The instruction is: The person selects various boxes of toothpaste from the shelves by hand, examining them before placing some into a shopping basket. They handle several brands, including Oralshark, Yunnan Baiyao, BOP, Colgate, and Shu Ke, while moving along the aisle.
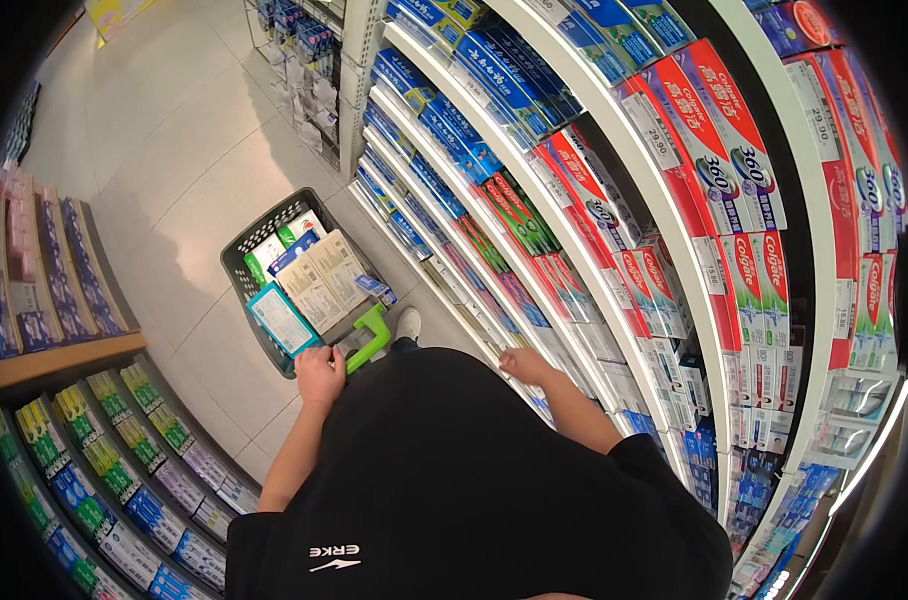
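My left hand [321,374] is closed beside the green handle [371,341] and a blue-and-white package [282,318] at the basket's near edge. Which of the two the fingers hold is hard to make out. The dark basket [236,262] stands ahead of me with beige boxes [322,280], a blue package and green-and-white packs inside. A small blue box [377,290] lies at its right side. My right hand [525,366] hangs near the lower shelf edges at the right, fingers curled, with nothing visible in it.
Shelves [664,145] of toothpaste boxes, red Colgate ones [709,120] among them, curve along the right. More shelves [64,355] with green, yellow and blue packs stand at the left. A rack [309,75] of hanging packs stands at the top. Tiled floor [164,120] runs between.
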Demonstrator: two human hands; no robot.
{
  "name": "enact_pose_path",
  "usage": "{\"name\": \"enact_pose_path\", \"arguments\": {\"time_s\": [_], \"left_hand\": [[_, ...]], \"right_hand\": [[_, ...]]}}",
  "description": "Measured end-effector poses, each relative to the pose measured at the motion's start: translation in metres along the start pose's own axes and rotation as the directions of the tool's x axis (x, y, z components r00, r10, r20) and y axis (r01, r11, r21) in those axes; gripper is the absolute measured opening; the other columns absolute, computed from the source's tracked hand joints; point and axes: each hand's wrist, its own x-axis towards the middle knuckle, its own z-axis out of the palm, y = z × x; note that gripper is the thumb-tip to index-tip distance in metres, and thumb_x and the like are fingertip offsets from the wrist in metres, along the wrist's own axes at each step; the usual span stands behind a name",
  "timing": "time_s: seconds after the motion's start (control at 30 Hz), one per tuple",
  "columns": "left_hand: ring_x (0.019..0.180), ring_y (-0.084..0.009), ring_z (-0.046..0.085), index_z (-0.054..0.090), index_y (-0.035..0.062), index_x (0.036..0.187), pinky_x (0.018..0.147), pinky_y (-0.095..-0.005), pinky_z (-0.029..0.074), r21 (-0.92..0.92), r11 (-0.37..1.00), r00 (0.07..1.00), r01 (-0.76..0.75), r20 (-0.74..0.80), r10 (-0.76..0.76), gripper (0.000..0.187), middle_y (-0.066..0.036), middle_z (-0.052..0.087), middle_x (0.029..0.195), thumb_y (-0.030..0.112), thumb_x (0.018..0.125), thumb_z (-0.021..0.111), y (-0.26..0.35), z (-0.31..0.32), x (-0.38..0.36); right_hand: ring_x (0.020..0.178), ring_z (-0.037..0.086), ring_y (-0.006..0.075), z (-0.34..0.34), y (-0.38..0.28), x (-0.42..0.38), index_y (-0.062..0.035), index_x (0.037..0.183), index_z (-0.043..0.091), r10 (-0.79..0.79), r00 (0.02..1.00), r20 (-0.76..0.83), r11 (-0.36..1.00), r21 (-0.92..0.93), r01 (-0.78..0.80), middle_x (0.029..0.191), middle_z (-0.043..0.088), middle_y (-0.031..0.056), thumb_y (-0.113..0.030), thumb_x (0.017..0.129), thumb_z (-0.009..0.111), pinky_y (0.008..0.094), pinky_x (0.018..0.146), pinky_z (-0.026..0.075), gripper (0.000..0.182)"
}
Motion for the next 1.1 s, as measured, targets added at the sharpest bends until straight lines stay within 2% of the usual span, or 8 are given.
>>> {"name": "enact_pose_path", "arguments": {"time_s": [0.13, 0.3, 0.57, 0.67, 0.83, 0.97, 1.03, 1.1], "left_hand": [[0.076, -0.0306, 0.061, 0.058, 0.0063, 0.065, 0.077, -0.0443, 0.044, 0.0, 0.999, 0.999, -0.037, -0.007, 0.037, 0.029, -0.011, 0.061, 0.069, 0.02, 0.09, 0.063, -0.002, 0.001, 0.001], [0.074, -0.0316, 0.061, 0.058, 0.0063, 0.065, 0.075, -0.0446, 0.044, 0.004, 0.997, 0.997, -0.08, -0.019, 0.08, 0.029, -0.012, 0.06, 0.068, 0.02, 0.09, 0.062, -0.006, 0.006, 0.003], [0.073, -0.032, 0.061, 0.059, 0.0069, 0.065, 0.074, -0.0458, 0.044, 0.034, 0.996, 0.996, -0.081, -0.027, 0.082, 0.027, -0.011, 0.06, 0.067, 0.02, 0.089, 0.062, -0.006, 0.007, 0.001], [0.073, -0.0315, 0.061, 0.059, 0.0072, 0.066, 0.074, -0.0456, 0.044, 0.038, 0.997, 0.997, -0.07, -0.03, 0.071, 0.027, -0.011, 0.06, 0.067, 0.02, 0.089, 0.063, -0.006, 0.007, 0.0], [0.073, -0.0307, 0.061, 0.059, 0.0079, 0.065, 0.076, -0.0442, 0.044, 0.032, 0.998, 0.999, -0.045, -0.023, 0.046, 0.028, -0.01, 0.061, 0.067, 0.021, 0.089, 0.063, -0.007, 0.007, 0.001], [0.08, -0.0292, 0.067, 0.067, 0.0074, 0.099, 0.078, -0.0429, 0.049, -0.085, 0.995, 0.998, -0.057, 0.007, 0.058, 0.014, -0.01, 0.068, 0.075, 0.017, 0.088, 0.068, 0.005, -0.004, 0.011], [0.085, -0.0273, 0.07, 0.064, 0.0072, 0.124, 0.081, -0.0414, 0.053, -0.312, 0.949, 0.99, 0.049, 0.141, -0.004, 0.038, -0.01, 0.071, 0.08, 0.015, 0.088, 0.071, 0.031, -0.027, 0.027], [0.096, -0.0237, 0.071, 0.032, 0.0102, 0.156, 0.083, -0.0384, 0.055, -0.532, 0.827, 0.947, 0.18, 0.323, 0.001, 0.077, -0.013, 0.072, 0.101, 0.017, 0.091, 0.073, 0.068, -0.053, 0.047]], "right_hand": [[0.105, 0.064, 0.0366, -0.096, -0.089, -0.017, -0.0073, 0.12, 0.065, -0.324, 0.682, -0.656, 0.946, -0.235, 0.224, 0.113, 0.068, 0.0164, -0.022, 0.091, 0.069, 0.0451, 0.091, 0.051, 0.033], [0.1, 0.063, 0.0371, -0.237, -0.164, -0.041, -0.0045, 0.128, 0.06, -0.465, 0.173, -0.868, 0.884, -0.467, 0.032, 0.117, 0.065, 0.0167, -0.018, 0.088, 0.073, 0.0453, 0.089, 0.05, 0.044], [0.13, 0.05, 0.0439, -0.286, -0.16, -0.016, 0.0004, 0.146, 0.044, 0.035, 0.497, -0.867, 0.907, -0.181, -0.38, 0.144, 0.048, 0.0303, -0.035, 0.091, 0.071, 0.0484, 0.101, 0.047, 0.07], [0.12, 0.057, 0.0455, -0.304, -0.16, -0.021, 0.0019, 0.138, 0.047, 0.231, 0.643, -0.73, 0.958, 0.054, -0.283, 0.131, 0.056, 0.0318, -0.029, 0.09, 0.073, 0.0487, 0.097, 0.049, 0.063], [0.103, 0.064, 0.0448, -0.269, -0.19, -0.064, 0.0012, 0.125, 0.05, -0.149, 0.509, -0.848, 0.985, -0.171, 0.003, 0.112, 0.064, 0.0265, -0.019, 0.085, 0.077, 0.0505, 0.088, 0.051, 0.053], [0.096, 0.068, 0.0412, -0.233, -0.218, -0.078, -0.0051, 0.122, 0.052, -0.16, 0.751, -0.64, 0.982, -0.025, 0.187, 0.104, 0.068, 0.0225, -0.03, 0.085, 0.078, 0.0488, 0.083, 0.053, 0.052], [0.096, 0.069, 0.0387, -0.212, -0.23, -0.066, -0.0079, 0.12, 0.054, -0.131, 0.842, -0.524, 0.975, 0.084, 0.205, 0.102, 0.069, 0.0221, -0.038, 0.083, 0.08, 0.0456, 0.083, 0.054, 0.054], [0.093, 0.07, 0.0353, -0.188, -0.236, -0.04, -0.0076, 0.117, 0.056, -0.139, 0.848, -0.511, 0.946, 0.185, 0.266, 0.102, 0.071, 0.0208, -0.043, 0.078, 0.083, 0.0423, 0.082, 0.054, 0.059]]}}
